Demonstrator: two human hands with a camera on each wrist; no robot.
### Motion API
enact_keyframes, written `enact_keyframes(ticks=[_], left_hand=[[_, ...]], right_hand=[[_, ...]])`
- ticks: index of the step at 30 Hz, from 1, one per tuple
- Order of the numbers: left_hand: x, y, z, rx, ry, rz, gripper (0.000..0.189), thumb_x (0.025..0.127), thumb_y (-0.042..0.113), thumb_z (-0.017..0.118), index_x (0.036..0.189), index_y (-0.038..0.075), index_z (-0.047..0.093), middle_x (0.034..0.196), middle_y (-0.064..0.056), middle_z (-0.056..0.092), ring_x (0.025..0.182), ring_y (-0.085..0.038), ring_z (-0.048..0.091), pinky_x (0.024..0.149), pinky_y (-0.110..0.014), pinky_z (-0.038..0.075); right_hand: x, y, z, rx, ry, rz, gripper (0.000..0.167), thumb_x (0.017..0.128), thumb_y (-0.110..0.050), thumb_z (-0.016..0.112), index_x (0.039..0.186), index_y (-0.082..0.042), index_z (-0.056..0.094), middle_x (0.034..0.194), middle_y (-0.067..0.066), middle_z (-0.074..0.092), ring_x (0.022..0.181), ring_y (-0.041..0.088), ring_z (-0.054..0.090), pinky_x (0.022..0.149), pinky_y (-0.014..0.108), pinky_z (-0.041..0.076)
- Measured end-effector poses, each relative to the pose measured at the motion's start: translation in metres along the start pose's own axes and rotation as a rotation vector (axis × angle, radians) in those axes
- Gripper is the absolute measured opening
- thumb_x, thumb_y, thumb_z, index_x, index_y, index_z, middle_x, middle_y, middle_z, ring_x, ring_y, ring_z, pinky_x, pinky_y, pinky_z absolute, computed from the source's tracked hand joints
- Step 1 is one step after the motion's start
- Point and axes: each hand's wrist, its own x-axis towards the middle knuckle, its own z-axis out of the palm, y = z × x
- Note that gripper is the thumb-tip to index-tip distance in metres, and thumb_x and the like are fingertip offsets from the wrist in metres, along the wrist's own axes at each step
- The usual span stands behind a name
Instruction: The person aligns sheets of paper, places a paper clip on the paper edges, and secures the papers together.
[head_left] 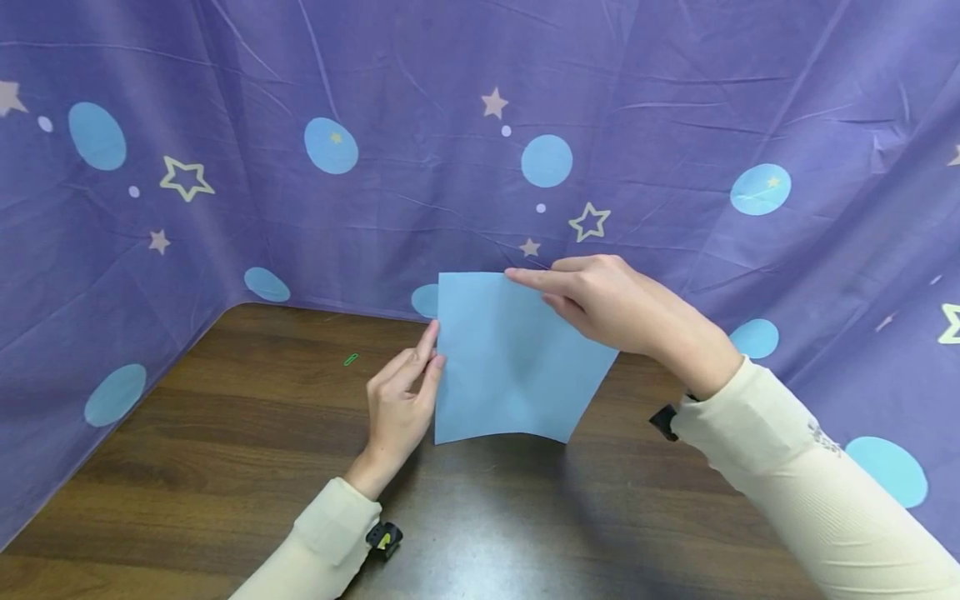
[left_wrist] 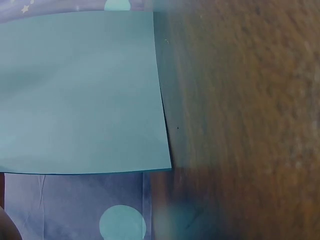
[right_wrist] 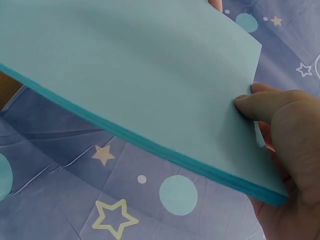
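A stack of light blue paper sheets (head_left: 517,358) stands on edge over the table, bowed at its lower side. In the right wrist view the stack (right_wrist: 150,90) shows a thick layered edge. My right hand (head_left: 611,304) grips its upper right part, the index finger stretched along the top edge. From the right wrist, the thumb of this right hand (right_wrist: 295,135) lies on the sheet face with fingers behind. My left hand (head_left: 401,400) touches the left edge with extended index finger and thumb. In the left wrist view the paper (left_wrist: 80,95) fills the left half.
A small green paper clip (head_left: 351,359) lies on the brown wooden table (head_left: 247,433), left of the paper. A purple curtain (head_left: 420,75) with stars and blue dots hangs behind and at both sides. Each wrist wears a black strapped device (head_left: 384,540) at the cream sleeve.
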Motion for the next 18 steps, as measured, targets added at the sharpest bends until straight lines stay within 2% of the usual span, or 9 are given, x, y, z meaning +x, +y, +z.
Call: enact_keyframes(ticks=[5,11,18], left_hand=[[-0.0007,-0.0010,0.0008,0.008,0.004,0.006,0.060,0.085,-0.013,0.079,0.141,0.005,0.068,0.088,-0.004,0.076,0.077,-0.019,0.070,0.068,-0.027,0.055],[-0.0015,-0.0019,0.0008,0.018,0.001,0.010,0.052,0.092,-0.006,0.077,0.142,0.006,0.068,0.085,-0.008,0.075,0.076,-0.020,0.069,0.067,-0.026,0.054],[-0.0023,-0.0011,0.0012,0.010,-0.001,-0.004,0.054,0.090,-0.008,0.077,0.141,0.006,0.068,0.086,-0.008,0.075,0.076,-0.021,0.070,0.068,-0.026,0.054]], right_hand=[[-0.0025,0.0023,0.0003,-0.007,0.005,-0.004,0.051,0.102,0.003,0.062,0.149,-0.017,0.064,0.071,-0.002,0.049,0.059,0.009,0.038,0.058,0.029,0.042],[-0.0044,0.0033,0.0002,-0.002,0.007,0.002,0.052,0.101,0.004,0.062,0.149,-0.015,0.064,0.074,-0.001,0.055,0.060,0.010,0.042,0.059,0.029,0.044],[-0.0067,0.0045,-0.0001,-0.003,0.009,0.007,0.052,0.100,0.004,0.062,0.148,-0.015,0.064,0.078,0.000,0.059,0.062,0.012,0.045,0.061,0.031,0.046]])
